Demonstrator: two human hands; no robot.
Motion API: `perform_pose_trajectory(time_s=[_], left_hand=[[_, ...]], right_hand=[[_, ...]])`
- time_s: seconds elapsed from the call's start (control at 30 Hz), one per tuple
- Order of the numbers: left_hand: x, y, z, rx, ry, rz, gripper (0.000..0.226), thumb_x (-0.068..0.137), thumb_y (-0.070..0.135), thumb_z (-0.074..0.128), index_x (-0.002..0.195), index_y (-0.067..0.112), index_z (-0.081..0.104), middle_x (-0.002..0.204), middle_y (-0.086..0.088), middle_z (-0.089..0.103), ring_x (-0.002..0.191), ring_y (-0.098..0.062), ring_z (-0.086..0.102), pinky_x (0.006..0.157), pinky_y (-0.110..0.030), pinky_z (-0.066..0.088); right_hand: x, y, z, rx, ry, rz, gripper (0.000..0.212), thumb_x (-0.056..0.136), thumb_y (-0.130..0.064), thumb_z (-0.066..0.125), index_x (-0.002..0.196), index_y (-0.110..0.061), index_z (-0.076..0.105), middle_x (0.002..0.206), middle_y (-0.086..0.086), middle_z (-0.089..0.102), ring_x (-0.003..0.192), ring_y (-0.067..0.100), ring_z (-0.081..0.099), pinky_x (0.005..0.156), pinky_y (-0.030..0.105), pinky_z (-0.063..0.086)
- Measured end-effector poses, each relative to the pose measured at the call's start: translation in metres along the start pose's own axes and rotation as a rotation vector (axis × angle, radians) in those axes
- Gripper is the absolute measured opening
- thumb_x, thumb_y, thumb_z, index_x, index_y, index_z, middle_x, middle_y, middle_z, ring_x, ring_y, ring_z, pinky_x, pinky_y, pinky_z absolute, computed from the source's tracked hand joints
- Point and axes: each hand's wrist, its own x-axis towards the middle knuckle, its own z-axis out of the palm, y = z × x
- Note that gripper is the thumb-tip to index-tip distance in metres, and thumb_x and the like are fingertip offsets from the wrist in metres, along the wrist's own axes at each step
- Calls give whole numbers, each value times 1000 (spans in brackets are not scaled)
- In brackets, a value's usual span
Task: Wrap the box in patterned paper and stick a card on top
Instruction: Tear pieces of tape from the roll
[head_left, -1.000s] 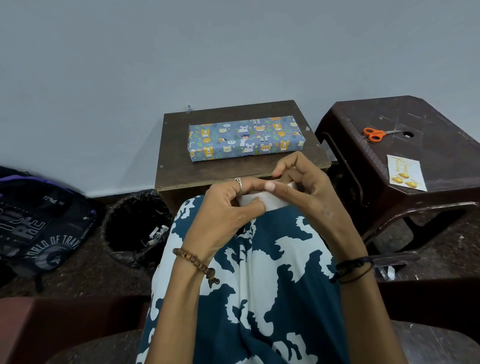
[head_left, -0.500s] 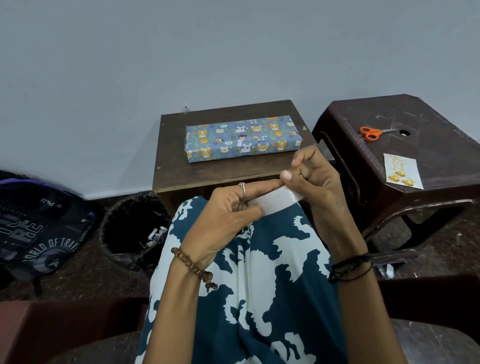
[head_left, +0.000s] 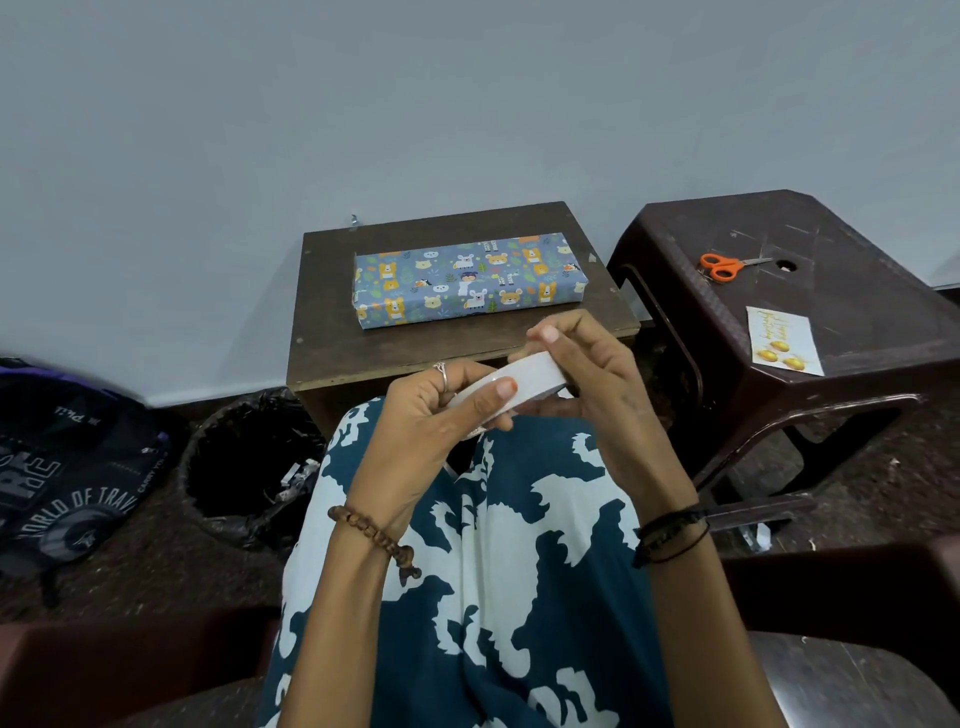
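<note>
A box wrapped in blue animal-patterned paper (head_left: 467, 280) lies flat on a small brown wooden table (head_left: 374, 353) against the wall. Over my lap, in front of that table, both hands hold a white roll of tape (head_left: 530, 376). My left hand (head_left: 431, 415) grips its near side with the thumb on the rim. My right hand (head_left: 592, 374) holds the far side, a fingertip pressed on the roll's top edge. A white card with gold print (head_left: 782, 340) lies on the dark plastic stool (head_left: 857, 291) to the right.
Orange-handled scissors (head_left: 722, 266) lie at the back of the stool. A black-lined bin (head_left: 244, 467) stands on the floor left of the table. A dark backpack (head_left: 57, 467) rests at far left. My patterned teal and white clothing fills the foreground.
The tape roll has turned in my hands, showing more of its outer band. My right hand's fingers have lifted to the roll's top edge. The box has not moved.
</note>
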Motion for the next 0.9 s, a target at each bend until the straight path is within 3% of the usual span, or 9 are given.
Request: perform_pose_trajectory(time_s=[0.07, 0.13, 0.2, 0.27, 0.3, 0.4, 0.53, 0.63, 0.9], left_hand=[[1, -1, 4, 1, 21, -14, 16, 70, 29, 62, 77, 16, 68, 54, 7, 63, 54, 0, 54, 57, -9, 43], [2, -2, 7, 13, 17, -17, 10, 74, 25, 62, 75, 17, 68, 55, 7, 64, 55, 0, 54, 57, -10, 43], [1, -4, 8, 20, -8, -25, 7, 79, 20, 61, 75, 18, 67, 56, 7, 65, 57, 2, 55, 58, -9, 43], [1, -4, 6, 9, -55, -43, 9, 78, 22, 60, 79, 18, 68, 60, 7, 67, 60, 1, 56, 60, -9, 43], [0, -3, 5, 6, -77, -51, 12, 76, 24, 60, 82, 18, 68, 62, 7, 68, 62, 1, 57, 62, -8, 44], [-1, -2, 4, 2, -140, -62, 18, 75, 25, 58, 90, 19, 67, 68, 8, 71, 66, 4, 59, 64, -7, 44], [-3, 1, 3, -9, -238, -53, 23, 78, 19, 54, 99, 20, 63, 74, 10, 72, 68, 7, 60, 65, -7, 43], [-3, 0, 0, 11, -315, -51, 28, 82, 18, 52, 108, 22, 61, 84, 9, 73, 76, 4, 61, 69, -7, 43], [-2, -7, -8, 72, -436, -71, 36, 90, 16, 48, 124, 26, 52, 111, 6, 69, 99, -4, 63, 85, -13, 45]], right_hand=[[1, 0, 4, -96, -12, 4, 34, 94, -29, 53, 88, 4, 54, 85, 17, 54, 78, 19, 54, 74, 39, 56], [2, 2, 9, -206, -22, -42, 50, 88, -41, 57, 78, 7, 49, 76, 22, 46, 70, 20, 45, 66, 36, 46], [2, 5, 12, -280, 12, -88, 44, 86, -41, 58, 63, -7, 43, 64, 8, 38, 63, 14, 37, 62, 28, 33], [4, 6, 11, -285, 44, -99, 39, 86, -33, 58, 55, -21, 38, 57, -12, 34, 58, 6, 32, 57, 20, 29], [4, 6, 11, -269, 47, -93, 39, 85, -31, 57, 52, -26, 37, 56, -14, 33, 56, 6, 31, 57, 20, 28], [6, 5, 9, -172, 50, -62, 39, 82, -28, 58, 49, -26, 38, 56, -12, 34, 57, 9, 33, 57, 20, 28], [5, 6, 6, -51, 34, -43, 38, 79, -22, 60, 56, -5, 36, 62, 12, 31, 61, 19, 33, 53, 15, 31], [6, 7, 5, 9, 23, -29, 48, 70, -34, 63, 62, 7, 40, 69, 17, 37, 49, 7, 33, 48, 13, 31], [5, 11, 2, 59, 60, 81, 28, 78, -25, 56, 56, -11, 44, 64, 9, 40, 44, 7, 37, 41, 9, 30]])
